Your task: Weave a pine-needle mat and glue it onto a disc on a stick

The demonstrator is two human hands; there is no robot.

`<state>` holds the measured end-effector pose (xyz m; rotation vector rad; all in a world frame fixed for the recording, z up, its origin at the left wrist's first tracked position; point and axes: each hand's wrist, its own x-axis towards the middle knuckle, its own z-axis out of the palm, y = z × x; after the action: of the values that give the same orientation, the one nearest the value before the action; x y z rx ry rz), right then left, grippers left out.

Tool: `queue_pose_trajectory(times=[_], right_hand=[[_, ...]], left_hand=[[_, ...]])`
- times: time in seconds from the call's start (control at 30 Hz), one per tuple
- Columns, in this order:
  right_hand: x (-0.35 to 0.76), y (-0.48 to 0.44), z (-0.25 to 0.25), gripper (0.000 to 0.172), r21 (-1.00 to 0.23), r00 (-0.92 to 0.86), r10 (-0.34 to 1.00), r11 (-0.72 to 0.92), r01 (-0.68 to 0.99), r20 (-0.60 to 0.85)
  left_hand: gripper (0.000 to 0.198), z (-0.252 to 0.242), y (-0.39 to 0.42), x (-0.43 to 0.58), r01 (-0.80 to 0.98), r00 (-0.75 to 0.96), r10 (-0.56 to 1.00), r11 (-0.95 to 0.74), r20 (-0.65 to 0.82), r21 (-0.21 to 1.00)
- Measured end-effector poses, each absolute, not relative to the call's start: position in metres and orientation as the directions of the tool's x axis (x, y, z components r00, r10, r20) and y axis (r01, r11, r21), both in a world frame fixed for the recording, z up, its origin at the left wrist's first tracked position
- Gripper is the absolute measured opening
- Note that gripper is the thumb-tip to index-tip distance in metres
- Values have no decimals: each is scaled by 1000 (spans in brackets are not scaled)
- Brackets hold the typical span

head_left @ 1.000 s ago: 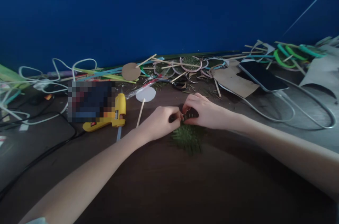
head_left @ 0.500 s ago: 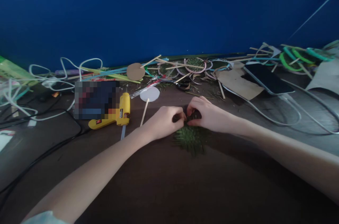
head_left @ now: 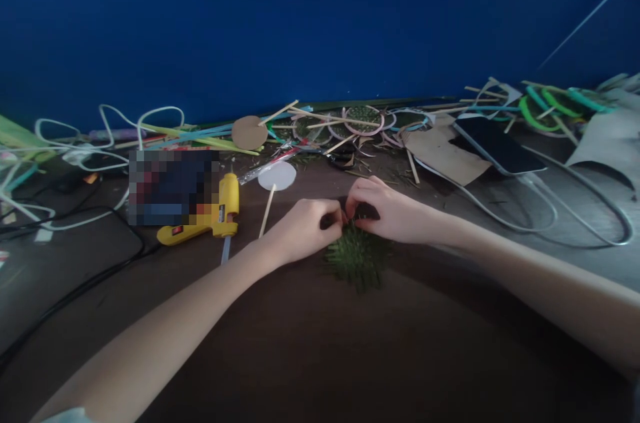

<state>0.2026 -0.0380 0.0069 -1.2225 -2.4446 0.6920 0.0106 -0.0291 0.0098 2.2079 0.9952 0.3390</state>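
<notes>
Both hands met near the middle of the dark table [head_left: 310,350], at the far edge of a small green bristly piece [head_left: 358,262] that lay flat on the wood, close in front of the person. The left hand [head_left: 304,231] came in from the lower left with its fingers [head_left: 334,216] curled shut, thumb and fingertips pinching the piece's far edge. The right hand [head_left: 391,212] reached in from the right, its fingers [head_left: 356,195] bent down and closed on the same edge, so that the two sets of fingertips almost touched. What exactly sat between the fingertips was too dark to make out.

Just left of the left hand lay a white disc on a stick [head_left: 276,178], the stick pointing back toward the person. Further left, a yellow glue gun [head_left: 214,215] rested on its side with its nozzle toward the near edge, beside a blurred patch. Black and white cords [head_left: 107,136] ran loose over the left end of the table.

Along the blue wall [head_left: 320,23] a brown card disc [head_left: 249,133] and several round green discs in pale rings [head_left: 363,119] lay among thin wooden sticks. To the right sat a sheet of cardboard [head_left: 440,155], a phone [head_left: 496,144] lying face up on it, a white cable [head_left: 553,206] looping from the phone, and green rings [head_left: 543,106] well apart at the far right.
</notes>
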Motion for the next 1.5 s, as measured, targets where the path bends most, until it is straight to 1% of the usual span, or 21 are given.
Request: queue_pose_trajectory(times=[0.17, 0.33, 0.43, 0.53, 0.7, 0.77, 0.87, 0.97, 1.03, 1.17, 1.3, 1.37, 1.5], right_hand=[[203, -38, 10, 6, -568, -586, 807, 517, 640, 75], [204, -38, 13, 9, -566, -622, 777, 557, 608, 97], [203, -38, 13, 11, -563, -630, 768, 571, 597, 111], [203, -39, 16, 10, -577, -645, 759, 568, 587, 90], [207, -38, 23, 4, -615, -612, 791, 494, 615, 23], [209, -38, 26, 11, -649, -568, 823, 433, 626, 2], [208, -38, 30, 27, -724, -490, 871, 319, 612, -30], [206, -40, 31, 33, -764, -421, 905, 231, 602, -59], [205, -40, 30, 31, -751, -398, 914, 205, 628, -83], [207, -39, 26, 17, -683, -428, 894, 231, 693, -131], [209, -36, 24, 6, -637, -456, 884, 292, 713, -105], [210, -35, 22, 5, -616, -448, 886, 288, 733, -120], [211, -35, 19, 7, -562, -424, 891, 268, 782, -164]], left_hand=[[13, 10, -30, 11, 558, 675, 737, -479, -35, 678], [16, 10, -30, 12, 562, 682, 731, -501, -27, 658], [12, 10, -30, 12, 524, 712, 702, -529, -3, 667], [7, 10, -30, 12, 486, 738, 675, -558, 26, 673], [9, 9, -30, 12, 502, 742, 670, -578, 23, 643], [11, 9, -31, 13, 511, 740, 673, -579, 18, 635], [15, 9, -32, 14, 506, 739, 673, -566, 10, 651], [17, 8, -32, 14, 511, 739, 674, -563, 3, 650], [16, 7, -32, 14, 523, 737, 676, -577, 7, 628], [16, 7, -32, 14, 524, 748, 663, -611, 23, 594], [16, 7, -32, 14, 528, 737, 676, -590, 16, 611], [17, 6, -31, 13, 523, 728, 685, -574, 19, 630], [19, 4, -30, 12, 504, 712, 701, -553, 43, 663]])
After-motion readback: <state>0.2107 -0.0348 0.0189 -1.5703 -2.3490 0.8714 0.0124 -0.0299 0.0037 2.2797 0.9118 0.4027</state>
